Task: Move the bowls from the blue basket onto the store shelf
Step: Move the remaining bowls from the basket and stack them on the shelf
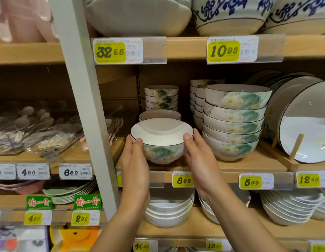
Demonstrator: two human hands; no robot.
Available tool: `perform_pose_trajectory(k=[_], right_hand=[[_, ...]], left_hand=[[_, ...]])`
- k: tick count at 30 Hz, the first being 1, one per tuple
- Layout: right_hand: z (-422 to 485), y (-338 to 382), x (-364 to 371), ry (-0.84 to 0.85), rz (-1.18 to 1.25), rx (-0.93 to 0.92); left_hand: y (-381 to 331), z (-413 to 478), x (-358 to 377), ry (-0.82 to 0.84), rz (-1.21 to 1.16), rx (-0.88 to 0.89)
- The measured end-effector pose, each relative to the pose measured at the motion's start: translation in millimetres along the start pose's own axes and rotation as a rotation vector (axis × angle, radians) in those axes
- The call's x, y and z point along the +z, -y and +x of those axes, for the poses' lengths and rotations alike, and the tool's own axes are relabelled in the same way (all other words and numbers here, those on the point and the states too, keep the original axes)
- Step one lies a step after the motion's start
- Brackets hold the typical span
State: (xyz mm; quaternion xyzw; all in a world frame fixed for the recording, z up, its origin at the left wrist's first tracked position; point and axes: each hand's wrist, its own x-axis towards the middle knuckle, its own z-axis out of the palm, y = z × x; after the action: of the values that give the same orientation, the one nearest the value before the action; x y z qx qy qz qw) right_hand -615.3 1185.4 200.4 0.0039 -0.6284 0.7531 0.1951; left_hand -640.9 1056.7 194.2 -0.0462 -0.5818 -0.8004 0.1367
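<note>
Progress seems partial: my left hand (135, 166) and right hand (200, 160) grip one flowered bowl (161, 140) by its sides at the front edge of the shelf (230, 167), not yet released, and the basket is out of view, so remaining bowls I cannot count.

The light wooden store shelf (249, 165) carries yellow price tags (182, 180) along its front edge. At its six o'clock edge stands a white ceramic bowl with a green lotus print (160, 142); whether its foot touches the board is unclear. At that bowl's twelve o'clock sits a shallow white bowl (160, 114), then a stack of small lotus bowls (161, 98). At its three o'clock rises a tall stack of larger lotus bowls (232, 122), with narrower bowl stacks (197, 106) behind. Further toward three o'clock, dark-rimmed white plates (303, 128) lean in a wooden rack (294, 148).
</note>
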Motion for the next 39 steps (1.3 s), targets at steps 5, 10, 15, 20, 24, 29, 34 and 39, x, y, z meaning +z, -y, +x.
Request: perform_pose_trajectory(k=[5, 10, 15, 20, 24, 29, 34, 39], right_hand=[[35.6, 29.5, 11.5, -0.028, -0.005, -0.118], [103.0, 30.7, 31.8, -0.186, -0.08, -0.106], [143.6, 14.5, 40.6, -0.25, -0.18, -0.119], [164.1, -0.6, 41.4, -0.24, -0.215, -0.061], [171.5, -15.0, 40.0, -0.248, -0.222, -0.011], [176.0, -20.6, 39.5, -0.278, -0.255, 0.005], [172.7, -24.2, 36.1, -0.277, -0.337, -0.001], [169.4, -24.6, 36.7, -0.263, -0.343, 0.017]], left_hand=[[-35.8, 30.2, 20.2, 0.041, 0.01, 0.141], [-44.5, 82.4, 52.6, -0.114, 0.156, 0.031], [-17.0, 123.3, 65.1, -0.145, 0.171, -0.039], [5.4, 144.2, 61.9, -0.109, 0.293, -0.136], [18.2, 144.8, 58.5, -0.113, 0.333, -0.087], [27.7, 153.5, 59.4, -0.127, 0.309, -0.11], [30.6, 155.1, 60.9, -0.12, 0.318, -0.086], [33.2, 153.5, 59.7, -0.088, 0.317, -0.059]])
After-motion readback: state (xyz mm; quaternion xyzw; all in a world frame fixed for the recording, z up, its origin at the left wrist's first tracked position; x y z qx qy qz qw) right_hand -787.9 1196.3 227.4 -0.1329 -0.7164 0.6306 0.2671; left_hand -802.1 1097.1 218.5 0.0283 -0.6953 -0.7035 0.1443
